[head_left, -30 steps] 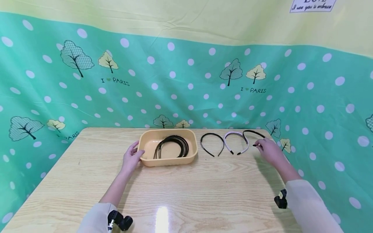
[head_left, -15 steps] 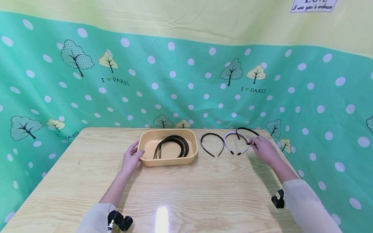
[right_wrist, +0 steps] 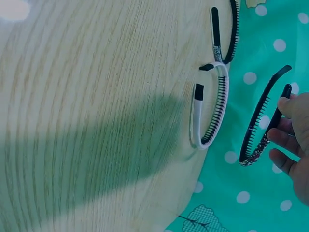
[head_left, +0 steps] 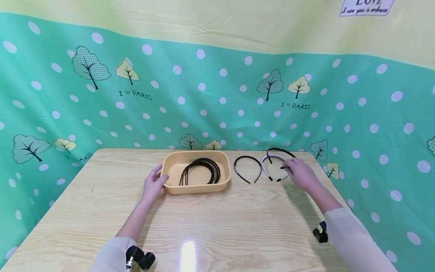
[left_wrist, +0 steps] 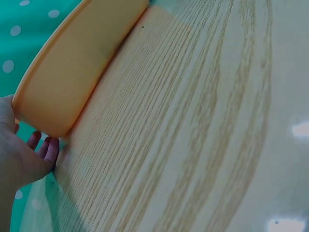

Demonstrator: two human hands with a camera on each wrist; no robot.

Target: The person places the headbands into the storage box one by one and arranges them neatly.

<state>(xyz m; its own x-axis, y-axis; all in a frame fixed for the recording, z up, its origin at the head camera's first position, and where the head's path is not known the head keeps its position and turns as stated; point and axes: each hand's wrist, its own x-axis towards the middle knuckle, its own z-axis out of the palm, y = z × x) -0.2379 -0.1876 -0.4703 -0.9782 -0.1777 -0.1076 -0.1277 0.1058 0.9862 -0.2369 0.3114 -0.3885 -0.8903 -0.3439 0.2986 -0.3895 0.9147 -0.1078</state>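
Observation:
My left hand (head_left: 153,185) grips the left end of a pale orange plastic tray (head_left: 197,190), thumb over the rim and fingers outside. Inside it lies a bunch of black toothed headbands (head_left: 215,172). With its thumb and fingers, my right hand (head_left: 300,173) pinches one end of a black headband (right_wrist: 252,158), which has inner teeth and a glittery section. That headband is raised above the tabletop, over the far side of a lilac-white headband (right_wrist: 197,118) lying on the table. To the left of the lilac one lies another black headband (head_left: 247,156).
The wood-grain table (head_left: 217,226) ends at the back against a green dotted cloth (head_left: 217,94). Its right edge runs close to my right forearm. A bright light reflection (head_left: 188,253) shows near the front.
My right hand has moved left, carrying the black headband from beside the lilac headband to above it. My left hand and the tray have stayed put.

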